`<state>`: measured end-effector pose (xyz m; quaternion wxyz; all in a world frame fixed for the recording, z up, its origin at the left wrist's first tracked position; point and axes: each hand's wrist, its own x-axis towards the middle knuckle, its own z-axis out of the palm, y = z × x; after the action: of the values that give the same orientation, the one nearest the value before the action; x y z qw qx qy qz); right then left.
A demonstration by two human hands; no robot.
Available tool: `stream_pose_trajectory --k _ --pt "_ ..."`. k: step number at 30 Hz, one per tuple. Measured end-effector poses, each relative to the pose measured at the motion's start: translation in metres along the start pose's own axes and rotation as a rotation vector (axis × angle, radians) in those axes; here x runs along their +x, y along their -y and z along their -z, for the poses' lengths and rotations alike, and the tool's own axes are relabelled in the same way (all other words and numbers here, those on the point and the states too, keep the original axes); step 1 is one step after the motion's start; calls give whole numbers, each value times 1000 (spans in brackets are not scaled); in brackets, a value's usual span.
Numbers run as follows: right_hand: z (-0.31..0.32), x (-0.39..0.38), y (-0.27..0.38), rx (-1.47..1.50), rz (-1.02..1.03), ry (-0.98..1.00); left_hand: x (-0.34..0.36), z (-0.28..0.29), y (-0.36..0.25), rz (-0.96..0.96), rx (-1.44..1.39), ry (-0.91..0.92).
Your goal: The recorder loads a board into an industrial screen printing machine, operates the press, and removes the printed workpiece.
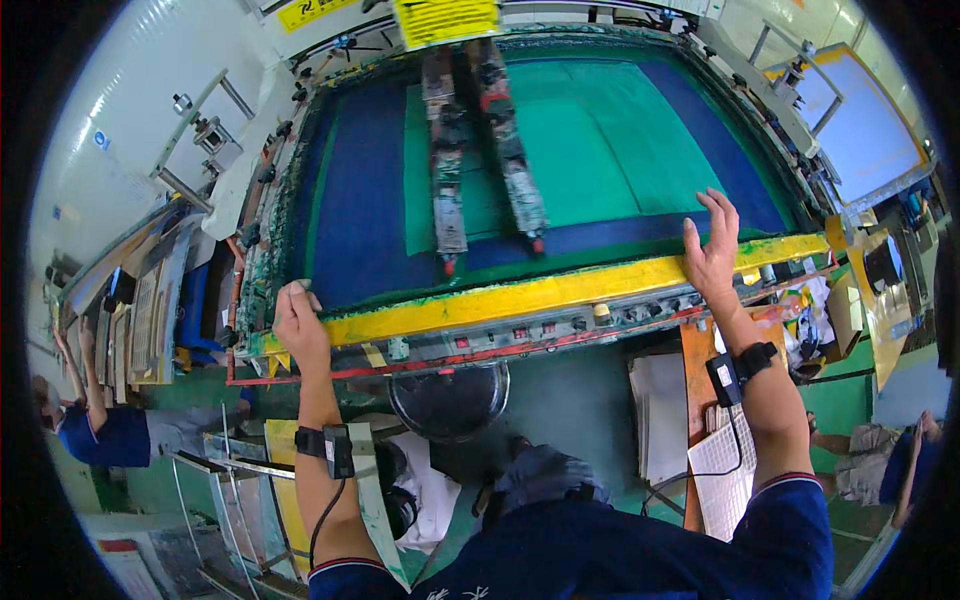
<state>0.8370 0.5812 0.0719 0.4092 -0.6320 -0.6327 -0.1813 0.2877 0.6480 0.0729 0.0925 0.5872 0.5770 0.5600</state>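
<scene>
A large screen-printing frame (pixel 520 293) with a yellow front bar spans the view before me. Its mesh (pixel 350 230) is dark blue around a green panel. At the bar's left end is my left hand (pixel 301 325), fingers curled together over the frame's edge. My right hand (pixel 713 255) is at the bar's right part, fingers spread and raised over the mesh edge, holding nothing. Between my hands, farther off, two long ink-stained squeegee arms (pixel 448 170) reach over the mesh; they look slightly blurred. Each wrist wears a black strapped device with a cable.
A black round stool (pixel 450 400) stands under the machine's front. On the right are an orange table (pixel 697 380) and stacked pale boards (pixel 661 415); on the left, a metal rack (pixel 235 470). Another person (pixel 105 433) is at the far left, one more (pixel 905 460) at the far right.
</scene>
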Motion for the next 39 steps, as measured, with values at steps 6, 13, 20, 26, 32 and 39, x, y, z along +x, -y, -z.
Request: stream_pose_trajectory --k 6,13,20,26,32,39 --pt "1 2 -1 3 -12 11 0 -2 2 2 -29 -4" --pt "2 1 -1 28 -29 22 -1 0 10 71 -27 8" --pt "2 2 -1 12 -15 6 -1 -1 2 72 -34 -17" --pt "3 7 4 5 22 24 -1 3 6 48 -52 -28" --pt "8 8 4 -1 16 54 -3 -2 9 111 -44 14" --pt "6 7 0 2 21 47 -1 8 39 65 -23 18"
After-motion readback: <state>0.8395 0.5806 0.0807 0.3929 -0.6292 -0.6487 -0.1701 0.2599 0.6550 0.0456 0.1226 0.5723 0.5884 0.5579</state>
